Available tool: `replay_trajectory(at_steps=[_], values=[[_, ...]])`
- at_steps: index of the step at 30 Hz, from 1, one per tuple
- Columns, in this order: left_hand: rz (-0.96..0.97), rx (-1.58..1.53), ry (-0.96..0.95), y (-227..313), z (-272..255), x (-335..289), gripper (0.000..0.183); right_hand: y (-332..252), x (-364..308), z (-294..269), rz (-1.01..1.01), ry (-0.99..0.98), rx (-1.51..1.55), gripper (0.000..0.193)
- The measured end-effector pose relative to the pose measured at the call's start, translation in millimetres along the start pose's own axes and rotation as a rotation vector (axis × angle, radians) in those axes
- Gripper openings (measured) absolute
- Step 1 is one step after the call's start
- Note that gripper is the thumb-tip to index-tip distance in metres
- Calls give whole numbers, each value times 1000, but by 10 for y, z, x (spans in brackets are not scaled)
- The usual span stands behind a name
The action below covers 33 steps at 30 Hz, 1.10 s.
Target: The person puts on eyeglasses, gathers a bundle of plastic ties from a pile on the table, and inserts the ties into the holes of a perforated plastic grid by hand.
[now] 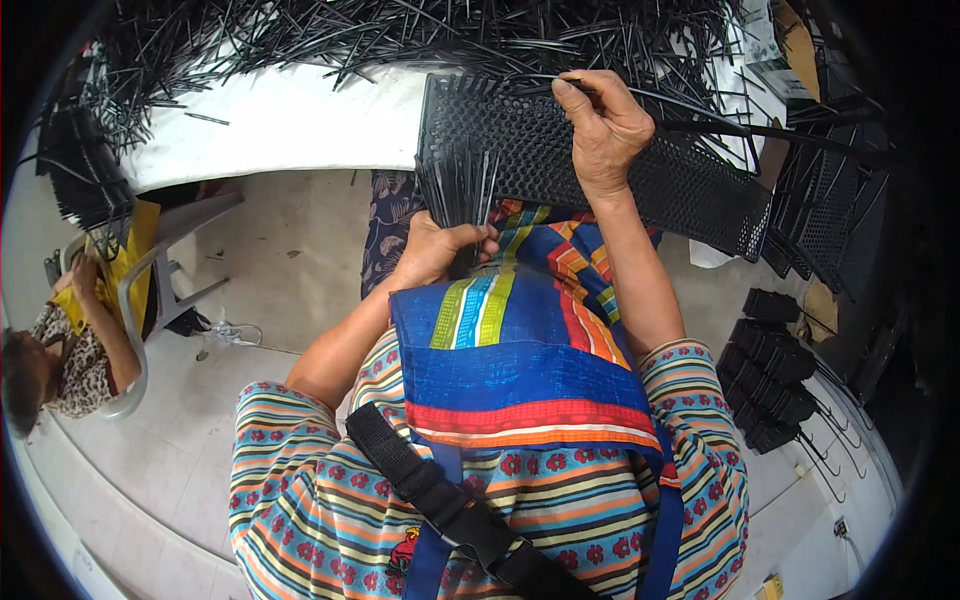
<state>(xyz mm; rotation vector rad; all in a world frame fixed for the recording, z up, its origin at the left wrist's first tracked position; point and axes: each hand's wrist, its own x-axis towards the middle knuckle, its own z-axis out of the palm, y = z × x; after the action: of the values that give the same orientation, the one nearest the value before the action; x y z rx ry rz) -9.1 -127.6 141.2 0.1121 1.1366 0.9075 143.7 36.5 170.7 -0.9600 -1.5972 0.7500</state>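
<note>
My left hand (440,247) is closed round the lower end of a bundle of thin black strips (456,185), which fan upward over my lap. A black perforated panel (690,190), long and narrow, slants from the table edge down to the right, just beyond the bundle. Above it, my right hand (612,125) is raised with thumb and forefinger pinched together. A thin dark strip (545,77) appears at those fingertips; where its far end lies I cannot make out.
Loose black strips (330,35) are heaped across the white-covered table (290,120). Another person (90,350) sits at the left on a chair, beside a stack of black pieces (80,165). More perforated panels (830,210) lean at the right, above bundled black parts with hooks (770,370).
</note>
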Motion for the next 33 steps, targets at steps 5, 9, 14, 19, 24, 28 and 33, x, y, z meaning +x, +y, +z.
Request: replay_trajectory(at_steps=[5, 9, 14, 19, 24, 28, 33], values=[[64, -2, 16, 41, 84, -66, 7, 77, -44, -30, 60, 46, 28, 7], [-30, -9, 22, 22, 27, -14, 7, 16, 47, 114, -38, 4, -73, 8], [45, -17, 30, 35, 47, -13, 6, 105, 65, 206, -159, -163, -298, 13], [12, -54, 49, 56, 24, 30, 7, 109, 75, 216, -140, -187, -385, 14], [10, -142, -13, 38, -1, 33, 10, -8, -39, 132, 1, -151, -421, 14], [18, -170, -62, 55, -8, 7, 12, -76, -290, -3, 562, -523, -100, 18], [20, -128, -91, 83, 116, -33, 14, -4, -598, 15, 899, -485, 355, 10]])
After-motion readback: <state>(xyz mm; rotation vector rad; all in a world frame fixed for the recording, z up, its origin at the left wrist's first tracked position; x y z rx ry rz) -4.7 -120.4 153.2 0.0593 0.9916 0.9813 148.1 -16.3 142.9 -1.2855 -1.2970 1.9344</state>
